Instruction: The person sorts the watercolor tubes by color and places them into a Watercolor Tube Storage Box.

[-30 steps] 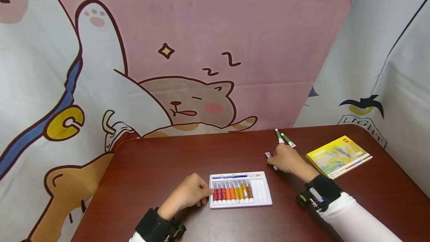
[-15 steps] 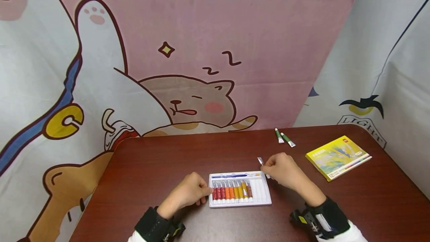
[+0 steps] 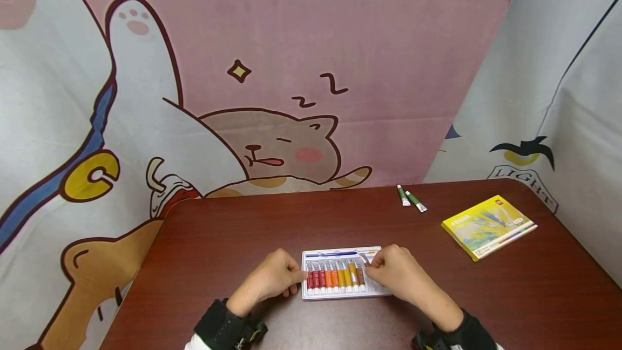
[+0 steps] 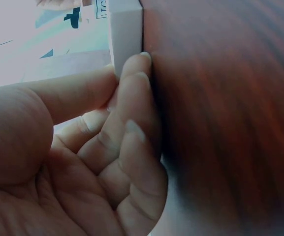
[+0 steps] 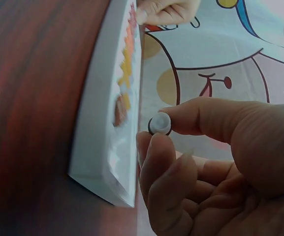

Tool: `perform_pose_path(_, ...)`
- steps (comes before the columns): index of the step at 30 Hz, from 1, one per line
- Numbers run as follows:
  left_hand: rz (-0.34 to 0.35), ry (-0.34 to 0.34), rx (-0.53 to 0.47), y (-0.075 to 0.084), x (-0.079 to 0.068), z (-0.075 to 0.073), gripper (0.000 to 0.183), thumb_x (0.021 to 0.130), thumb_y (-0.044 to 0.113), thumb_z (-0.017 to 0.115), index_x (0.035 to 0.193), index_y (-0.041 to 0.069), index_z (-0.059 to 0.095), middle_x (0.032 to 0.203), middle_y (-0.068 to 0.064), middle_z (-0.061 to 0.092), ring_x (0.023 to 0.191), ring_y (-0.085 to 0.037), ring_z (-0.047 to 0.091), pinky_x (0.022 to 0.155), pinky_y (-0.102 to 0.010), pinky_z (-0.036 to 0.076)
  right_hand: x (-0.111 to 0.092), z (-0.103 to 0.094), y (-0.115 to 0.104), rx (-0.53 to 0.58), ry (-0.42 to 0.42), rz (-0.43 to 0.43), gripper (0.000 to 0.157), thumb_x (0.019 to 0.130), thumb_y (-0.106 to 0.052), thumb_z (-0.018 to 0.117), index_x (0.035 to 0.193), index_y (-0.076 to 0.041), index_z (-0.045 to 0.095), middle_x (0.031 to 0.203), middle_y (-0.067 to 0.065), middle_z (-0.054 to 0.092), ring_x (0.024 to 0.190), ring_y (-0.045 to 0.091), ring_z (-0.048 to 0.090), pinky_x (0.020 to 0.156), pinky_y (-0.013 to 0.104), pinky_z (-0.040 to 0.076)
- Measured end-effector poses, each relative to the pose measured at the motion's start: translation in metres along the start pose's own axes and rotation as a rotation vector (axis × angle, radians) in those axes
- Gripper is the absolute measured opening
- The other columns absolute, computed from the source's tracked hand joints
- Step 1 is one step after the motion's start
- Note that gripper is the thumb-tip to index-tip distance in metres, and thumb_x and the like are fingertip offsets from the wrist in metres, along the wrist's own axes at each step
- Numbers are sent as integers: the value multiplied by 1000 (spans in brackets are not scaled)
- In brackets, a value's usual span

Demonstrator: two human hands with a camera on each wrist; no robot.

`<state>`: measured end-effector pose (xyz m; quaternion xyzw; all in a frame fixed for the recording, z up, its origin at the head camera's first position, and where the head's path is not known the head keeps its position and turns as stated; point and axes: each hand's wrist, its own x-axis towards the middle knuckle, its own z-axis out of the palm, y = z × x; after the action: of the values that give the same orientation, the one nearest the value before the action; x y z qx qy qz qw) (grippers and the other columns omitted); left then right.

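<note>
A white plastic tray [image 3: 346, 297] lies on the table, holding a row of red, orange, yellow and brown paint tubes [image 3: 335, 278]. Along its far side runs a thin blue paintbrush [image 3: 330, 255]. My left hand [image 3: 269, 281] pinches the tray's left edge between thumb and fingers; the left wrist view shows the tray's white corner [image 4: 126, 37] there. Over the tray's right part, my right hand [image 3: 404, 278] pinches a small paint tube [image 3: 364, 258]. Its white cap [image 5: 160, 123] points at the right wrist camera, and the fingers hide most of its body.
Two green paint tubes [image 3: 416, 202] lie near the table's far edge. A yellow box [image 3: 489, 226] rests at the right of the brown table [image 3: 233, 226]. Behind the table hangs a cloth printed with cartoon cats [image 3: 286, 145].
My right hand has carried the paint tube left and nearer, from the table beside the green tubes to above the tray's right part. My left hand stays at the tray's left edge.
</note>
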<state>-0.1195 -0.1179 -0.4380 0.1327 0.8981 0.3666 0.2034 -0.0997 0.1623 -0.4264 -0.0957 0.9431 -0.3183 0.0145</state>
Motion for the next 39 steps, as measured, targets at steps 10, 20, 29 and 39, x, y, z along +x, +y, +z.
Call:
perform_pose_path(10, 3, 3, 6, 0, 0, 0, 33, 86, 25, 68, 55, 13, 65, 50, -3, 61, 42, -20, 57, 42, -27, 41, -3, 15, -1, -32, -3, 28, 37, 74, -22, 75, 45, -22, 53, 43, -15, 38, 43, 6, 34, 41, 25, 27)
perform_pose_path(20, -1, -4, 12, -1, 0, 0, 33, 86, 25, 67, 55, 13, 65, 50, -3, 61, 42, -20, 57, 43, -28, 43, -1, 18, 2, -41, 4, 43, 34, 73, -28, 79, 46, -24, 58, 44, -15, 40, 44, 6, 33, 41, 25, 25)
perform_pose_path(29, -1, 3, 15, -1, 1, 0, 35, 86, 27, 67, 54, 13, 64, 50, -2, 61, 42, -20, 56, 44, -29, 42, -1, 12, 4, -32, -48, 39, 29, 74, -23, 78, 50, -20, 60, 48, -11, 48, 47, 8, 40, 43, 27, 33)
perform_pose_path(39, 3, 6, 14, -2, 1, 0, 35, 86, 27, 67, 54, 13, 65, 50, -3, 61, 41, -19, 56, 43, -29, 42, -3, 11, 4, -29, -67, 18, 30, 74, -19, 78, 52, -20, 57, 54, -9, 51, 52, 10, 44, 48, 30, 39)
